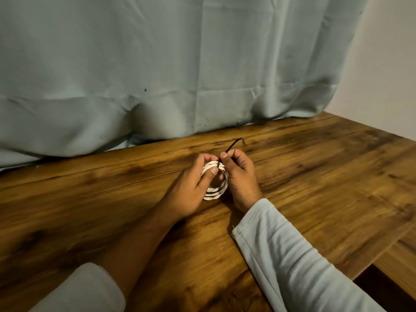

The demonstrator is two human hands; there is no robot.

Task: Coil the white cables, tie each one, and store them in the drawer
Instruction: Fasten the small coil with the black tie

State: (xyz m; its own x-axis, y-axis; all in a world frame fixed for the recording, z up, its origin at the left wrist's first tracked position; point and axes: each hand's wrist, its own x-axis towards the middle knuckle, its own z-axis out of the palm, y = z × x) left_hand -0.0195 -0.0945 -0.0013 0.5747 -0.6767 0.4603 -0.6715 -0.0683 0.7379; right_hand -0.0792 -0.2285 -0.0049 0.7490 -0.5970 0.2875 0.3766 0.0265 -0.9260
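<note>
At the centre of the head view, a coiled white cable [215, 186] is held between both hands just above, or perhaps resting on, the wooden table [315, 172]; contact with the surface cannot be confirmed from this angle. The left hand [191, 183] is closed around the left side of the coil, its thumb pressed across the upper loops and its fingers wrapped behind them. The right hand [239, 176] is closed in a pinch, thumb and forefinger gripping a thin dark tie [231, 147] near its lower part; the tie crosses the top of the coil and its free end rises obliquely up and to the right, away from the hand. The coil shows several stacked loops, visible mainly at its lower edge between the two hands. Both forearms enter from the bottom of the frame, the right one covered by a pale blue sleeve [292, 255] to the wrist, the left sleeve pushed back toward the elbow. A pale blue curtain [157, 64] hangs behind the table, its hem lying on the far edge.
</note>
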